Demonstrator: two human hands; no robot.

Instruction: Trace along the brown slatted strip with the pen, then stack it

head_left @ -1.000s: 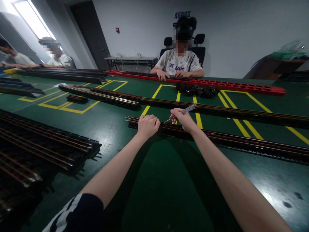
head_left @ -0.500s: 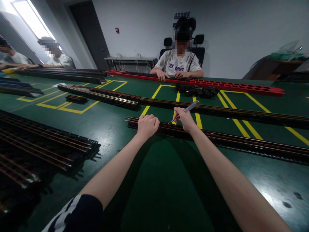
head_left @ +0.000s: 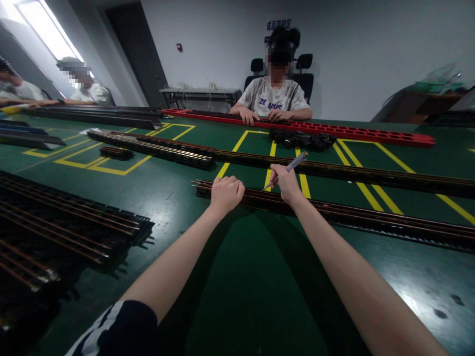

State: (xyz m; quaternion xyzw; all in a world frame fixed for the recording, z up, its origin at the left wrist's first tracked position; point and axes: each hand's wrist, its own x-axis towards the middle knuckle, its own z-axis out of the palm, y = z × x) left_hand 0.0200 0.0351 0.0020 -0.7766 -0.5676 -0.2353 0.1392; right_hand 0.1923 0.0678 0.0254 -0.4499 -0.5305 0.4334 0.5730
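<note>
A long dark rail (head_left: 356, 217) with thin copper-coloured rods along it lies across the table before me. My left hand (head_left: 227, 194) is closed over it near its left end, where bare rod tips stick out. In my right hand (head_left: 286, 184) is a slim screwdriver (head_left: 296, 161) with a clear handle, held slanted like a pen. Its tip points down and left at the rail, just right of my left hand; whether it touches I cannot tell.
Stacked rails with copper-coloured rods (head_left: 74, 212) lie at left. Another long dark rail (head_left: 371, 174) runs behind mine. Farther off are a pile of black parts (head_left: 302, 139) and a red slotted frame (head_left: 389, 136), where a co-worker (head_left: 276, 96) sits. Yellow lines mark the green table (head_left: 237, 287).
My right hand and the screwdriver have shifted slightly to the right, with the tip moving right along the rail. My left hand stays in place on the rail.
</note>
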